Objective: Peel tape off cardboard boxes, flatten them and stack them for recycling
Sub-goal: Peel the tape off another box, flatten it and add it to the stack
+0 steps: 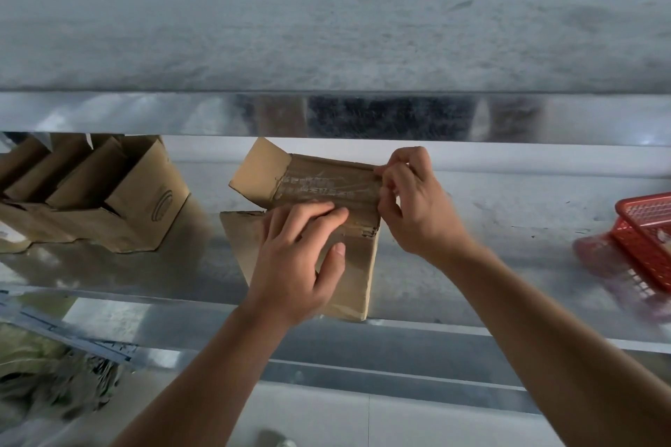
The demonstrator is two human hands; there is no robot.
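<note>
- Head view: steel bench (472,229); cardboard box (357,265) lies mid-bench, by the front edge.
- box: light, stiff, likely slides unless pinned.
- left hand (297,254): straight fingers press it down.
- right hand (414,200): pinches tape (319,187) end at right edge.
- tape: thin, probably tears; peel low.

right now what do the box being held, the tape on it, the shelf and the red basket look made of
Box: brown cardboard, matte, with creased flaps and raw edges.
Tape: clear plastic film, going by its wrinkled sheen.
Shelf: sheet metal, probably galvanised steel; shiny and mirror-like.
Red basket: likely moulded plastic, with open lattice walls.
</note>
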